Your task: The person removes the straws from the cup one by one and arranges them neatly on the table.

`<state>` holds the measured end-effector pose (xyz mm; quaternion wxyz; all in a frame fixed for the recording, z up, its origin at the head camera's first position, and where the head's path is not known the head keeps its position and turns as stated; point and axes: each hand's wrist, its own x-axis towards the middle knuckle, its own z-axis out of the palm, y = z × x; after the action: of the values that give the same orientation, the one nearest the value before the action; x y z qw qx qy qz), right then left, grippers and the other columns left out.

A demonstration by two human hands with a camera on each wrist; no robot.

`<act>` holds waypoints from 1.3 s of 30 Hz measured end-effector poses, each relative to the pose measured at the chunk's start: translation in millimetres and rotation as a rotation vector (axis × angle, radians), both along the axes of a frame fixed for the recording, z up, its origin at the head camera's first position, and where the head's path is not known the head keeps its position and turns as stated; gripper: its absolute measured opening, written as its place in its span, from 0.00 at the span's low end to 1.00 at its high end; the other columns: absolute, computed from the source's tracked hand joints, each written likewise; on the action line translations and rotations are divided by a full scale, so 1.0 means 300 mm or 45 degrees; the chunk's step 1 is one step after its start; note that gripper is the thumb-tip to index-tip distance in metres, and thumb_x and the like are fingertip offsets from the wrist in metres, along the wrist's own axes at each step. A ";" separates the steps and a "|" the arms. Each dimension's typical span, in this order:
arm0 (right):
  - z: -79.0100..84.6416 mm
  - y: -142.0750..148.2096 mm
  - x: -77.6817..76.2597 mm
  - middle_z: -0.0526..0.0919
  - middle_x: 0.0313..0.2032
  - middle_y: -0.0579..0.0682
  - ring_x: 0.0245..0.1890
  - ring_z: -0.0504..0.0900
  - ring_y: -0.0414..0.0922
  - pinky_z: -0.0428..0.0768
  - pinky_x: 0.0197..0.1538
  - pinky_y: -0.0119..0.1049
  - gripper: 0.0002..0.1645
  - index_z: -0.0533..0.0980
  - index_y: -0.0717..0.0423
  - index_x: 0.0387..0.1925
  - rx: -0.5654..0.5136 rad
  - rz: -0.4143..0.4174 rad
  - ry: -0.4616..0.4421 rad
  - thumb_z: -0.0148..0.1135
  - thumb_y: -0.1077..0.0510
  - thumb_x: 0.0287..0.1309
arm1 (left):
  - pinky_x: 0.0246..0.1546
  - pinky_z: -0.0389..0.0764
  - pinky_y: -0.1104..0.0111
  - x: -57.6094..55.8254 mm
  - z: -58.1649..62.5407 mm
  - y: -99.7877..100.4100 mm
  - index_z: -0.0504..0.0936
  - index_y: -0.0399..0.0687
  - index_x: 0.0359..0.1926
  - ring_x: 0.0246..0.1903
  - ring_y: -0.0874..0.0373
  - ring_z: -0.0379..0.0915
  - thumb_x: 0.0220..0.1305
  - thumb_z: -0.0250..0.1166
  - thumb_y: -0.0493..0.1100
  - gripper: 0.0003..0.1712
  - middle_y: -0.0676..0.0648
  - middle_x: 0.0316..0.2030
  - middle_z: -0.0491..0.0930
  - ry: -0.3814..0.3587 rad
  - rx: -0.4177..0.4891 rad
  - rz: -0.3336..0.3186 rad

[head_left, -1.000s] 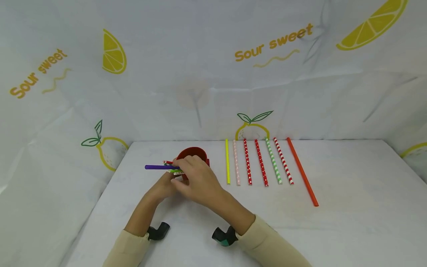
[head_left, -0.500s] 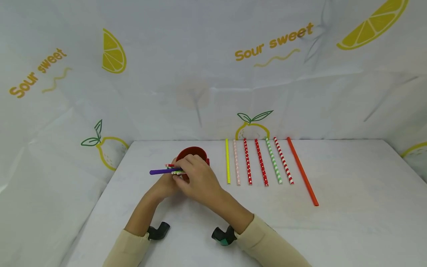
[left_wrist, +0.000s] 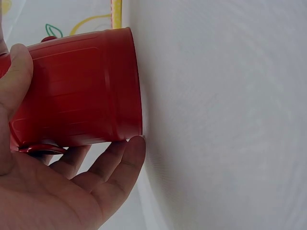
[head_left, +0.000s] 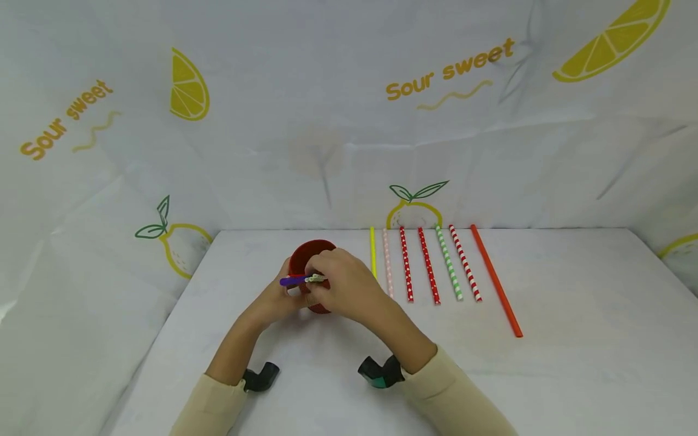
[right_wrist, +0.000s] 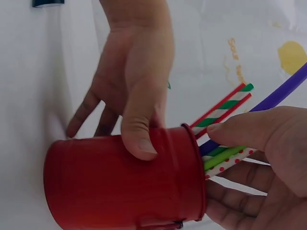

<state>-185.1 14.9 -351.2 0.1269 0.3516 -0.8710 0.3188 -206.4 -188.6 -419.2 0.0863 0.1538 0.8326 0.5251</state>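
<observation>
Left hand (head_left: 277, 298) grips a red bucket (right_wrist: 120, 182); right hand (head_left: 351, 284) pinches colourful straws (right_wrist: 223, 110).
The bucket sits between left thumb and fingers; the straws slant from its mouth, beneath the right thumb.

"What does the right grip (head_left: 346, 284) cover in the head view?"

"Part of the red bucket (left_wrist: 81, 91) and the lower end of the yellow straw (head_left: 373, 251)."

"Can you count the bunch of straws (right_wrist: 224, 110)?"

"No, they overlap, and their inner ends are hidden inside the bucket."

"The purple straw (right_wrist: 278, 93)?"

"The right wrist view's edge cuts off its outer end."

"And the left wrist view?"

"Its left edge cuts off the bucket's mouth and part of the left grip (left_wrist: 62, 191)."

"The big lemon slice (head_left: 616, 42)?"

"Cropped by the head view's top edge."
</observation>
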 end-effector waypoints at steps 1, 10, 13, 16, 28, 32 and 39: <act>0.005 0.008 -0.001 0.84 0.35 0.44 0.41 0.78 0.43 0.81 0.45 0.36 0.07 0.82 0.53 0.37 0.006 0.003 -0.008 0.72 0.62 0.55 | 0.63 0.65 0.39 -0.001 0.000 0.001 0.50 0.52 0.74 0.70 0.43 0.53 0.59 0.74 0.41 0.51 0.44 0.70 0.61 -0.010 0.007 0.000; 0.021 0.055 -0.026 0.85 0.37 0.44 0.41 0.78 0.43 0.81 0.41 0.34 0.09 0.83 0.53 0.40 0.027 -0.026 -0.056 0.71 0.60 0.57 | 0.62 0.68 0.42 0.003 -0.001 0.003 0.51 0.57 0.75 0.70 0.44 0.55 0.59 0.74 0.44 0.52 0.46 0.70 0.63 -0.042 0.049 -0.002; 0.028 0.074 -0.032 0.85 0.39 0.44 0.43 0.78 0.44 0.81 0.43 0.36 0.10 0.83 0.53 0.42 -0.016 -0.036 -0.107 0.71 0.58 0.59 | 0.63 0.67 0.42 0.002 -0.003 0.004 0.50 0.58 0.76 0.70 0.44 0.54 0.59 0.74 0.43 0.52 0.46 0.70 0.63 -0.040 0.064 -0.004; 0.039 0.093 -0.035 0.85 0.39 0.43 0.44 0.79 0.44 0.81 0.44 0.38 0.09 0.83 0.53 0.42 -0.075 -0.026 -0.148 0.69 0.57 0.60 | 0.63 0.65 0.40 0.003 -0.002 0.006 0.51 0.58 0.76 0.70 0.44 0.53 0.59 0.74 0.42 0.52 0.46 0.69 0.64 -0.037 0.064 0.002; 0.089 0.163 -0.037 0.85 0.38 0.42 0.44 0.82 0.42 0.81 0.50 0.41 0.07 0.81 0.54 0.42 -0.470 0.078 -0.098 0.65 0.58 0.64 | 0.62 0.65 0.37 0.002 0.000 0.012 0.52 0.58 0.75 0.71 0.44 0.52 0.58 0.75 0.45 0.52 0.47 0.69 0.64 -0.041 0.031 0.034; 0.112 0.191 -0.035 0.85 0.41 0.46 0.46 0.83 0.43 0.81 0.52 0.42 0.08 0.76 0.59 0.48 -0.672 0.166 -0.115 0.58 0.61 0.69 | 0.61 0.69 0.41 0.001 0.002 0.013 0.53 0.59 0.74 0.70 0.47 0.55 0.57 0.77 0.44 0.52 0.50 0.68 0.65 -0.017 0.063 0.017; 0.143 0.245 -0.046 0.83 0.45 0.61 0.47 0.85 0.53 0.84 0.49 0.48 0.09 0.63 0.67 0.52 -0.969 0.300 -0.163 0.45 0.67 0.75 | 0.58 0.74 0.45 0.008 0.011 0.011 0.53 0.60 0.74 0.69 0.48 0.55 0.56 0.77 0.43 0.53 0.51 0.66 0.66 -0.039 0.059 0.033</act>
<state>-199.1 88.5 -308.3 0.1560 0.3563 -0.6506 0.6523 -204.0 -185.4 -415.9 0.0885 0.1368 0.8208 0.5474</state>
